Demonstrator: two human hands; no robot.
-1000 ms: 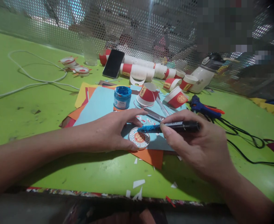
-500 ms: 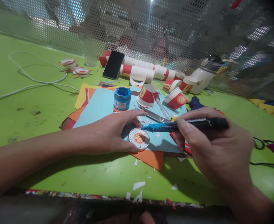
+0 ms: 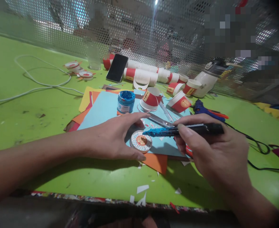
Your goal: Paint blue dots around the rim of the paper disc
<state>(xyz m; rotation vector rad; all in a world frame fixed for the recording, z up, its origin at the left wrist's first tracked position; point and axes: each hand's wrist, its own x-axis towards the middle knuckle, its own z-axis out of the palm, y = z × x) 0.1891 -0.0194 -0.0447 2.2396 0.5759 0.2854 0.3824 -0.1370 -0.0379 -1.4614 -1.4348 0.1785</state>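
In my right hand (image 3: 215,152), closed in a writing grip, is a black marker (image 3: 189,129) whose front part is coated in blue paint. Its tip points left, just over a small round white paper disc (image 3: 141,141). Blue specks dot the disc around an orange emblem with a brown smudge. My left hand (image 3: 113,134) curves around the disc's left side, thumb and forefinger spread apart; whether a bent finger touches the rim cannot be made out. Behind it stands an open jar of blue paint (image 3: 126,103). Light blue paper (image 3: 99,110) lies beneath the disc.
Cut red-and-white paper cups (image 3: 150,99) stand and lie behind the paper. Farther back are a phone (image 3: 117,68), stacked cups and a white bottle (image 3: 206,80). At right lies a blue glue gun (image 3: 201,109). Paper scraps (image 3: 142,189) lie near the front edge.
The marker and my right hand have shifted slightly left, bringing the tip over the disc. My left thumb has straightened away from the disc's edge. The view has moved a little.
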